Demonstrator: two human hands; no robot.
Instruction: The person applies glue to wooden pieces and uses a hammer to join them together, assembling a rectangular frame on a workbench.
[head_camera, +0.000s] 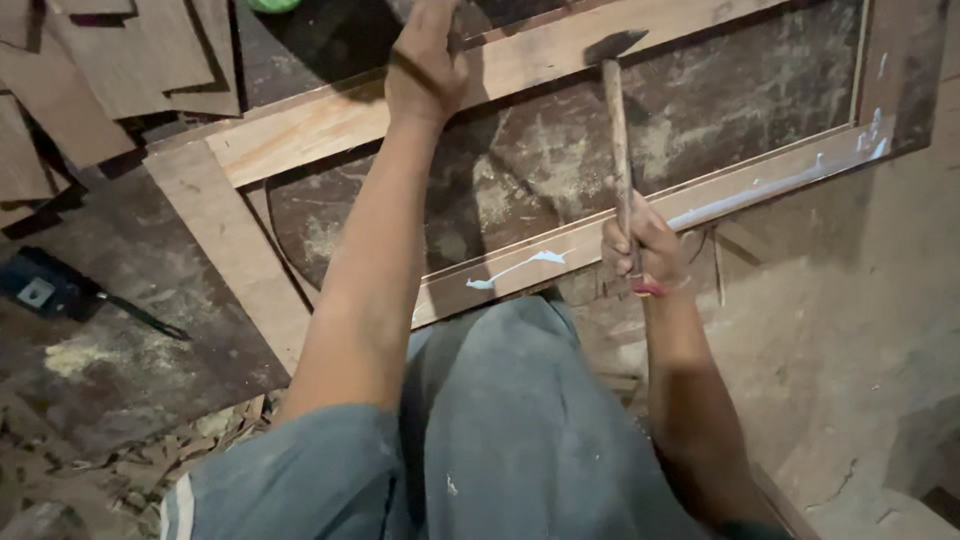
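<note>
Single head-mounted view, looking steeply down from the person's own eye level over the grey-trousered knees (500, 440) at the bottom edge toward the floor ahead. Both forearms run from the lower frame up into the centre, so the view faces forward and away from the body. It stands near: the wooden frame (330, 125) fills the upper half and is cut off at the top and right edges.

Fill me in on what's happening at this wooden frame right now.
A person crouches over a wooden frame lying on a dusty floor. The right hand grips a wooden-handled hammer, its dark head raised near the far rail. The left hand presses on that far rail. White glue streaks show on the near rail. A dark power tool lies at left.
</note>
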